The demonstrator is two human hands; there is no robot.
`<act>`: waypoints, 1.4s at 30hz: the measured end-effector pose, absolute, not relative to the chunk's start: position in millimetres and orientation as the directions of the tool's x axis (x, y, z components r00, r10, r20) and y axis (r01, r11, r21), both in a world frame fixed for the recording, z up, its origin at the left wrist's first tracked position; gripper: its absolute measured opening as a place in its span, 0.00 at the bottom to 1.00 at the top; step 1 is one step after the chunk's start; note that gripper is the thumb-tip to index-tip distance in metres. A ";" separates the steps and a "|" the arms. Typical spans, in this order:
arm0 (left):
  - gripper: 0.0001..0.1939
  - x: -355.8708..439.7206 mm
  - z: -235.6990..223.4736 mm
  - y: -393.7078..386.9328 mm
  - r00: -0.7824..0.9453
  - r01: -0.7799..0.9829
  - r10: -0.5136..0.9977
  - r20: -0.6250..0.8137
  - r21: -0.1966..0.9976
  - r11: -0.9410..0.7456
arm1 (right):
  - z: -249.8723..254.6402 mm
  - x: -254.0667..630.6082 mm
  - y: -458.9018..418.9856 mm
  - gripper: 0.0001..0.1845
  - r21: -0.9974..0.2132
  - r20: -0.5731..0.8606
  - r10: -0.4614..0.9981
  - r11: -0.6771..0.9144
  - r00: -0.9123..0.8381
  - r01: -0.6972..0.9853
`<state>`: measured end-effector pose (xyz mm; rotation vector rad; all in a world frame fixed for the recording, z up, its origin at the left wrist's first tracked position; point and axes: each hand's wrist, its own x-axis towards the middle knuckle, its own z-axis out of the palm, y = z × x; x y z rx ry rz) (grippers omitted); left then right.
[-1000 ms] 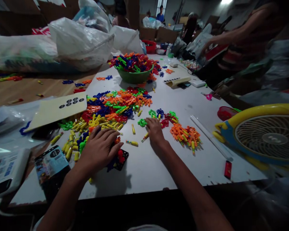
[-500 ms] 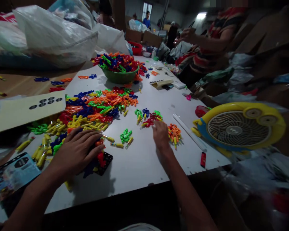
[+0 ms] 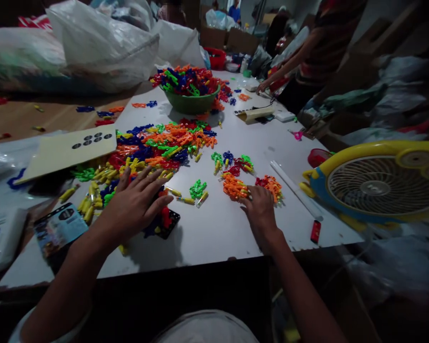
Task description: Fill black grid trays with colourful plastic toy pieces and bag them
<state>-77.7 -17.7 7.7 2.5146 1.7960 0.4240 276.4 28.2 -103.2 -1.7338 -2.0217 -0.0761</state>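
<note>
My left hand (image 3: 139,197) lies spread, palm down, over the near edge of a heap of small coloured plastic figures (image 3: 164,143). Beneath it are red and blue figures and a black, phone-like slab (image 3: 170,225); what lies under the palm is hidden. My right hand (image 3: 261,209) has bent fingers, thumb and fingertips at the edge of an orange bunch of figures (image 3: 235,186) on the white table. Behind these fingers sits a red and orange cluster (image 3: 270,186). Farther back are red figures (image 3: 240,165), and between my hands a green one (image 3: 198,189) with yellow-capped tubes (image 3: 185,200).
A green bowl (image 3: 189,102) heaped with figures stands behind the pile. To the right are a yellow fan (image 3: 375,183), a clear strip (image 3: 296,190) and a red lighter (image 3: 315,232). Cream card (image 3: 71,147) and a printed packet (image 3: 59,226) lie left. A person (image 3: 318,52) stands far right.
My right hand has come back toward me and slightly right, and an orange bunch now lies at its fingertips. My left hand's fingers have spread more. The view has shifted; the person's arm has lowered.
</note>
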 end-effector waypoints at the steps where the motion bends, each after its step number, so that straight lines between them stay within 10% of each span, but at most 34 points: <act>1: 0.33 -75.4 6.2 -19.0 0.323 0.917 0.922 0.212 0.170 -0.360 | -100.2 278.9 25.9 0.16 -0.239 0.373 0.924 0.185 -0.086 0.953; 11: 0.27 -64.1 -0.5 -22.5 0.352 0.916 0.915 0.199 0.128 -0.380 | -81.6 279.6 38.5 0.09 -0.195 0.231 0.971 0.113 -0.066 0.974; 14: 0.24 -64.9 1.5 -23.8 0.354 0.914 0.915 0.193 0.135 -0.382 | -67.5 268.3 31.1 0.09 -0.389 0.169 0.984 0.116 -0.053 0.914; 18: 0.24 -65.2 0.6 -23.8 0.372 0.915 0.910 0.184 0.090 -0.392 | -61.4 238.7 17.7 0.08 -0.623 -0.050 0.895 0.319 -0.443 0.715; 27: 0.27 -64.8 2.2 -23.7 0.351 0.916 0.919 0.181 0.135 -0.376 | -70.3 211.1 -9.6 0.13 -0.349 0.042 0.936 0.343 -0.351 0.872; 36: 0.27 -64.4 3.6 -24.9 0.328 0.909 0.929 0.174 0.211 -0.360 | -87.4 100.6 -16.6 0.07 -0.867 0.140 0.849 0.353 -0.509 0.351; 42: 0.28 -64.0 3.5 -26.7 0.320 0.904 0.930 0.182 0.234 -0.357 | -108.3 77.6 -17.0 0.05 -0.901 0.091 0.918 0.241 -0.387 0.360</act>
